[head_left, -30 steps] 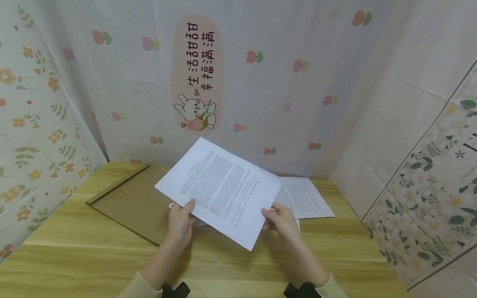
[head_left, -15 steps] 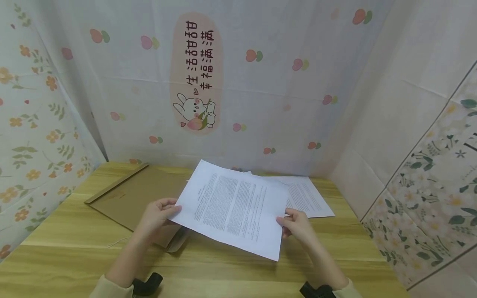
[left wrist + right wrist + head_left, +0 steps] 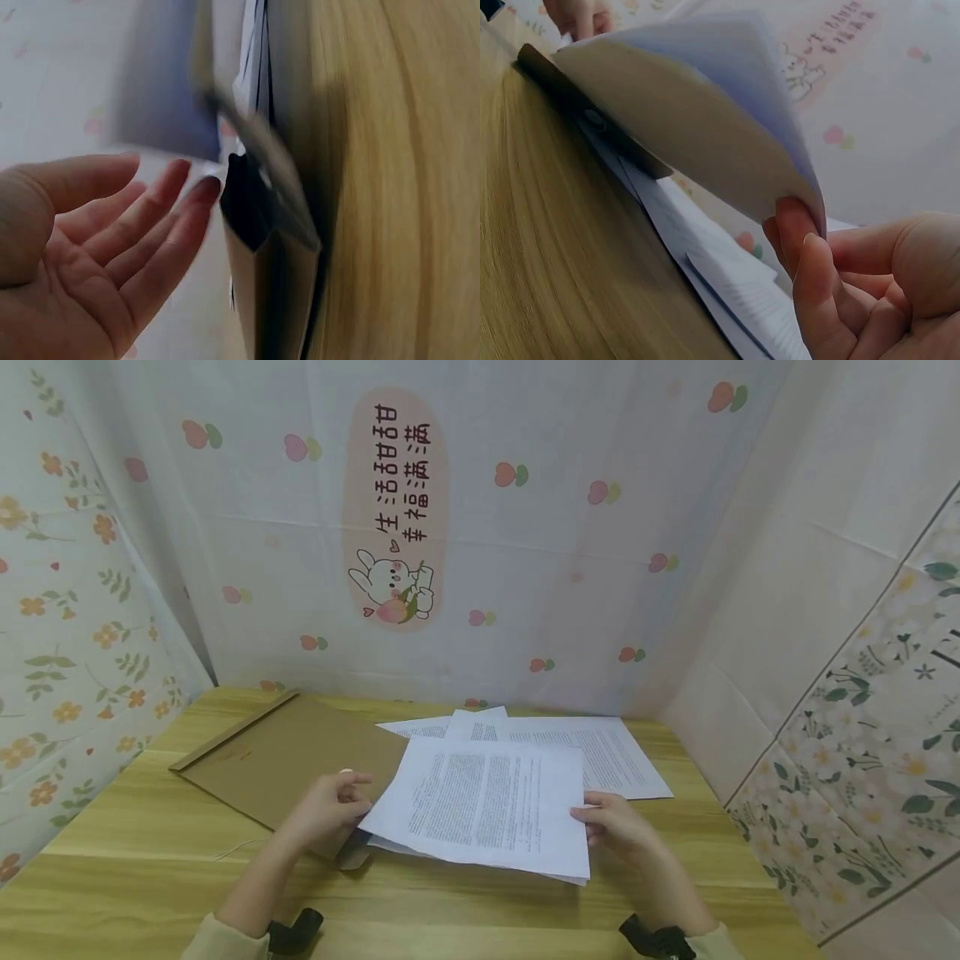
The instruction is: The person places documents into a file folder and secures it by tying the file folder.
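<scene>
A few sheets of printed paper (image 3: 480, 802) are held low over the table in the head view, close to the mouth of a brown document envelope (image 3: 277, 760). My right hand (image 3: 615, 818) pinches their right edge between thumb and fingers, as the right wrist view confirms. At the left corner of the sheets, my left hand (image 3: 333, 806) hovers over the envelope with fingers spread and gripping nothing. In the left wrist view the envelope's mouth (image 3: 255, 225) gapes beside the fingertips, and the papers (image 3: 169, 82) are blurred above them.
More printed sheets (image 3: 622, 756) lie at the back right of the wooden table (image 3: 450, 910), partly covered by the held ones. A thin string (image 3: 240, 847) trails from the envelope's front side. Patterned cloth (image 3: 570, 568) hangs behind and at both sides.
The held sheets have come down and to the right, turning squarer to me. My left hand has let go of them and shifted left; my right hand has moved right, still gripping.
</scene>
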A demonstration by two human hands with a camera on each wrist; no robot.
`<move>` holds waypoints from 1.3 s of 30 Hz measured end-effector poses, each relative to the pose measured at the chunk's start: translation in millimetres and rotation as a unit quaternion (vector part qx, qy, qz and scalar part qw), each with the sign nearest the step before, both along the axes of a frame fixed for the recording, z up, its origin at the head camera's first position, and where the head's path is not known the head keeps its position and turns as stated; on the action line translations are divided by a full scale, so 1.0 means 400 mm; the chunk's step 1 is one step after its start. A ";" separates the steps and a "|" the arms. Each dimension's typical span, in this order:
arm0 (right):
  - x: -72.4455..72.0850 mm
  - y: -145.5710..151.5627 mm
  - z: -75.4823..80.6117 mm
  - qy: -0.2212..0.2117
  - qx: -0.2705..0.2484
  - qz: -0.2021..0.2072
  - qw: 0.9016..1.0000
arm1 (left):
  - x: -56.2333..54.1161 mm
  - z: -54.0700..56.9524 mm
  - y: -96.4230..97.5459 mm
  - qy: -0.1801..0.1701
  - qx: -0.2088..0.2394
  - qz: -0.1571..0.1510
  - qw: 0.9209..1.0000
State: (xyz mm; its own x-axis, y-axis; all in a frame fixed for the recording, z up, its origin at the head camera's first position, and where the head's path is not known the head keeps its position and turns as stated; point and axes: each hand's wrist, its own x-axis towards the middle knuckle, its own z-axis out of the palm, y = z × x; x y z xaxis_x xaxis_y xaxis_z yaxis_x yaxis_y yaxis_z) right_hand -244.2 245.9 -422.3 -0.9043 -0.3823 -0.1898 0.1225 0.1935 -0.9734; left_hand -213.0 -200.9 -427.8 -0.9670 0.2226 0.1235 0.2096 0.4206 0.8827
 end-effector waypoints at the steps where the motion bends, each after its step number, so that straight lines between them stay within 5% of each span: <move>1: -0.002 0.005 -0.002 -0.006 0.001 0.001 1.000 | -0.001 -0.002 -0.002 0.010 -0.013 -0.009 1.000; 7: -0.012 0.028 -0.016 -0.032 -0.012 0.015 0.999 | 0.008 -0.009 -0.003 0.044 -0.137 -0.024 0.989; 14: -0.017 0.048 -0.033 -0.062 -0.019 0.027 0.998 | 0.025 -0.007 0.017 0.068 -0.285 -0.028 0.956; 20: -0.025 0.061 -0.043 -0.068 -0.011 0.032 0.997 | 0.037 0.001 0.032 0.080 -0.310 -0.027 0.947; 29: -0.033 0.081 -0.058 -0.077 -0.025 0.058 0.995 | 0.048 0.019 0.047 0.109 -0.379 0.009 0.919; 34: -0.035 0.085 -0.060 -0.082 -0.029 0.060 0.994 | 0.054 0.034 0.051 0.118 -0.383 0.024 0.916; 39: -0.038 0.083 -0.066 -0.084 -0.049 0.053 0.994 | 0.061 0.037 0.052 0.111 -0.374 0.017 0.921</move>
